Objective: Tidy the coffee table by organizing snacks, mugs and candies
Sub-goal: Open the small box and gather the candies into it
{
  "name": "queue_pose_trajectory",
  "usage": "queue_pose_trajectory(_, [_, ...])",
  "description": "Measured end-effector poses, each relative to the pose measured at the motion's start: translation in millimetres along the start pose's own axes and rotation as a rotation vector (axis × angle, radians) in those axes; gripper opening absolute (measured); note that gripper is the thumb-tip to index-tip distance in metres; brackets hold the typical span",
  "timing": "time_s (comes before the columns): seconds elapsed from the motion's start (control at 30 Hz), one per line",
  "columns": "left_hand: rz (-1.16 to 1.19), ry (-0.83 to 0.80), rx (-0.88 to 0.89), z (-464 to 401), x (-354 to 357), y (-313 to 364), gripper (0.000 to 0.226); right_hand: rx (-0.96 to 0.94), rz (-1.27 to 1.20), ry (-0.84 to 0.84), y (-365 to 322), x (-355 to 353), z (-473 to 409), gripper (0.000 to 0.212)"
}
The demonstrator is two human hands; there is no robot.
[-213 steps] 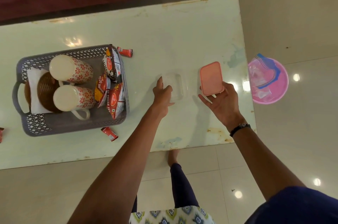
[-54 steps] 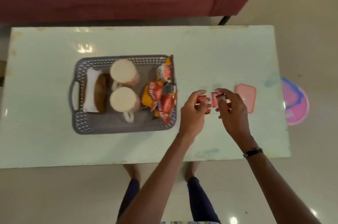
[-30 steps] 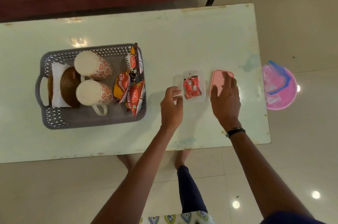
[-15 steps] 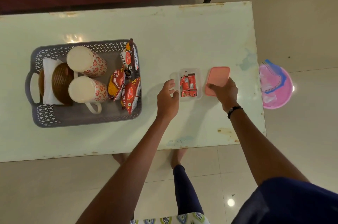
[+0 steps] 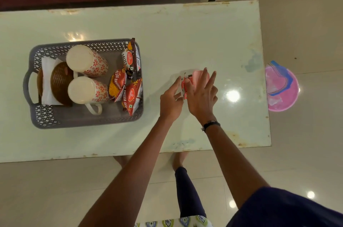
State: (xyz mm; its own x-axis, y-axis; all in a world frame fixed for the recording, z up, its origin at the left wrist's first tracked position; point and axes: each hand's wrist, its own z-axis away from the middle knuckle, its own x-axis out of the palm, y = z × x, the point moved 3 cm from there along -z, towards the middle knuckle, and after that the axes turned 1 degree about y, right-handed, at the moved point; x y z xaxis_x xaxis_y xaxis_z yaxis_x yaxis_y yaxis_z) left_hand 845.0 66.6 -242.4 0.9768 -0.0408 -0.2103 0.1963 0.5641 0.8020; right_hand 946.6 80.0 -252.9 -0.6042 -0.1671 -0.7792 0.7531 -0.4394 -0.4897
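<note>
step: closing the candy box. Pink lid [image 5: 197, 76] is over the small clear container [image 5: 180, 87], which sits on the worktop [image 5: 185, 37] right of the basket [image 5: 87, 121].
candies: red wrappers [image 5: 183, 85] show between the two hands, inside the container as far as I can tell.
right hand [image 5: 202, 96]: fingers spread, palm down on the lid, holding or pressing it. Can't tell whether the lid is seated or just laid on top.
left hand [image 5: 171, 101]: loosely curled, half open, fingertips at the container's left edge. Looks like steadying, not a firm grip; contact isn't clear.
next move (judgement): line the lid up square with the rim, press down evenly, left hand keeping the box from sliding on the glossy top. A wrapper sticking up at the edge could stop it closing, so tuck it in first.
rest of task: two floral mugs [image 5: 87, 76] and the snack packets [image 5: 130, 85] are already in the basket, next to a brown woven item on a white napkin.
progress (judgement): near the end; the box likely goes in or beside the basket once shut.
</note>
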Motion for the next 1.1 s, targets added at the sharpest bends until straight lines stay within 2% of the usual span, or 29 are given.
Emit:
queue_pose_trajectory(0.13, [0.018, -0.004, 0.011, 0, -4, 3, 0.060, -0.041, 0.157, 0.098, -12, 7, 3, 0.073])
queue_pose_trajectory(0.3, [0.069, -0.015, 0.001, -6, -9, 0, 0.063, -0.024, 0.225, 0.112, -16, 16, 2, 0.067])
queue_pose_trajectory(0.57, [0.153, -0.030, -0.042, -9, -16, -6, 0.052, 0.023, 0.125, 0.088, -24, 24, 5, 0.056])
queue_pose_trajectory(0.9, [-0.045, 0.084, 0.019, -14, -9, 0, 0.046, 0.007, 0.047, -0.035, -19, 21, -4, 0.058])
queue_pose_trajectory(0.97, [-0.096, 0.111, 0.036, -13, -6, 1, 0.044, -0.017, -0.003, -0.068, -18, 15, -7, 0.060])
queue_pose_trajectory(1.03, [-0.115, 0.153, 0.049, -8, -3, 4, 0.043, 0.014, -0.205, -0.057, -10, 7, -9, 0.066])
queue_pose_trajectory(1.1, [-0.179, 0.202, 0.093, -3, -4, 9, 0.040, 0.100, -0.392, -0.009, 1, 1, -5, 0.060])
